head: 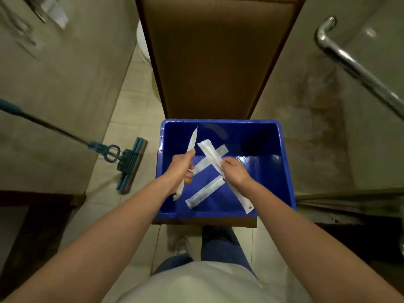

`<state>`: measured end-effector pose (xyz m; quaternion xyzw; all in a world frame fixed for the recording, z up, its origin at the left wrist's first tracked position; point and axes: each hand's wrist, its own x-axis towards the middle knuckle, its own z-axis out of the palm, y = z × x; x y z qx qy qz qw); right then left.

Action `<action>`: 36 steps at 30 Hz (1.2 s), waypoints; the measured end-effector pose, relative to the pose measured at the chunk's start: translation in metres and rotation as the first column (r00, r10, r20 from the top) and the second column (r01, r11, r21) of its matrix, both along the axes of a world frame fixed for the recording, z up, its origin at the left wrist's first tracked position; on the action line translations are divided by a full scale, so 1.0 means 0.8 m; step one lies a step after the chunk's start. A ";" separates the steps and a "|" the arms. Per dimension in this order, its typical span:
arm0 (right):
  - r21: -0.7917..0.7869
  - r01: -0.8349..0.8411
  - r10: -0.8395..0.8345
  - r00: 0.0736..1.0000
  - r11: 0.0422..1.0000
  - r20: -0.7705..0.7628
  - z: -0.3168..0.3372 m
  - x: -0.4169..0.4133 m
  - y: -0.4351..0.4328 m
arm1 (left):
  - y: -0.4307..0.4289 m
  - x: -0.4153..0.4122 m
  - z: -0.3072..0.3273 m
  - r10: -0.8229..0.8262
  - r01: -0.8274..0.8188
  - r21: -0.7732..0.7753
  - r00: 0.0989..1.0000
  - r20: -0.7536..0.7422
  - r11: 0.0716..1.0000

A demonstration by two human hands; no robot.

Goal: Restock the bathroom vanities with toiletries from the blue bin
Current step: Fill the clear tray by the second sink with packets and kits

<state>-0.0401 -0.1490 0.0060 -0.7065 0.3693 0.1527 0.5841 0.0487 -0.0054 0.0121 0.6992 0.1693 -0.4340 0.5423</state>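
Blue bin (220, 122) sits on end of brown bench (209, 62), w/in easy reach. L hand (182, 169): fingers curled round one long white packet (192, 141), tip up. R hand (235, 171): fingers pinch second packet (211, 152) mid-length, slanted over bin. One per hand, prob. to carry more per trip. Two spare packets (204, 193) lie flat inside. Contents poss. toothbrushes; print blurred.

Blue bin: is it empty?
No, white packets lie on the floor of the blue bin.
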 end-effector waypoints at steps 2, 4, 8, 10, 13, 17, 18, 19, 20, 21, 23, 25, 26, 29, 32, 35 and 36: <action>0.096 0.101 -0.103 0.995 0.990 0.015 0.028 -0.004 0.008 | 0.006 -0.003 0.027 0.011 -0.011 -0.045 1.000 -0.012 0.999; 0.183 0.189 -0.192 0.981 0.965 -0.003 0.055 -0.009 0.016 | 0.012 -0.006 0.055 0.019 -0.022 -0.093 0.999 -0.030 0.995; 0.393 0.267 -0.294 0.956 0.880 0.009 0.101 -0.023 0.023 | 0.019 -0.013 0.104 -0.041 0.039 -0.144 0.999 -0.014 0.989; 0.471 0.262 -0.314 0.949 0.843 0.034 0.124 -0.033 0.025 | 0.019 -0.017 0.121 -0.085 0.088 -0.141 0.996 0.027 0.986; 0.496 0.242 -0.328 0.940 0.834 0.093 0.157 -0.050 0.026 | 0.015 -0.024 0.145 -0.123 0.130 -0.134 0.991 0.061 0.982; 0.562 0.289 -0.442 0.884 0.775 0.154 0.191 -0.075 0.026 | 0.008 -0.034 0.174 -0.145 0.166 -0.207 0.983 0.113 0.964; 0.556 0.302 -0.461 0.872 0.774 0.167 0.198 -0.082 0.025 | 0.007 -0.038 0.181 -0.164 0.188 -0.216 0.978 0.125 0.958; 0.542 0.315 -0.474 0.862 0.779 0.180 0.205 -0.088 0.025 | 0.006 -0.042 0.188 -0.184 0.211 -0.225 0.974 0.134 0.951; 0.521 0.328 -0.483 0.855 0.788 0.192 0.212 -0.096 0.025 | 0.005 -0.047 0.195 -0.204 0.233 -0.240 0.969 0.139 0.943; 0.497 0.342 -0.489 0.849 0.798 0.201 0.219 -0.103 0.025 | 0.003 -0.051 0.202 -0.219 0.250 -0.258 0.965 0.144 0.933; 0.448 0.365 -0.497 0.839 0.816 0.222 0.231 -0.119 0.024 | 0.000 -0.060 0.212 -0.237 0.271 -0.303 0.960 0.146 0.913; 0.391 0.377 -0.491 0.835 0.840 0.249 0.242 -0.134 0.022 | -0.004 -0.069 0.222 -0.264 0.291 -0.354 0.956 0.124 0.889; 0.369 0.384 -0.491 0.831 0.846 0.261 0.247 -0.142 0.021 | -0.007 -0.074 0.226 -0.283 0.303 -0.371 0.953 0.110 0.877; 0.345 0.400 -0.504 0.811 0.849 0.299 0.258 -0.167 0.017 | -0.018 -0.091 0.234 -0.335 0.331 -0.383 0.940 0.058 0.862; 0.295 0.428 -0.510 0.800 0.854 0.316 0.264 -0.198 0.011 | -0.033 -0.111 0.236 -0.416 0.389 -0.373 0.909 0.008 0.842; 0.296 0.482 -0.560 0.768 0.825 0.311 0.265 -0.229 0.002 | -0.049 -0.133 0.236 -0.531 0.492 -0.392 0.847 0.010 0.777; 0.301 0.501 -0.580 0.755 0.811 0.307 0.266 -0.240 -0.001 | -0.055 -0.142 0.237 -0.577 0.536 -0.388 0.816 0.012 0.750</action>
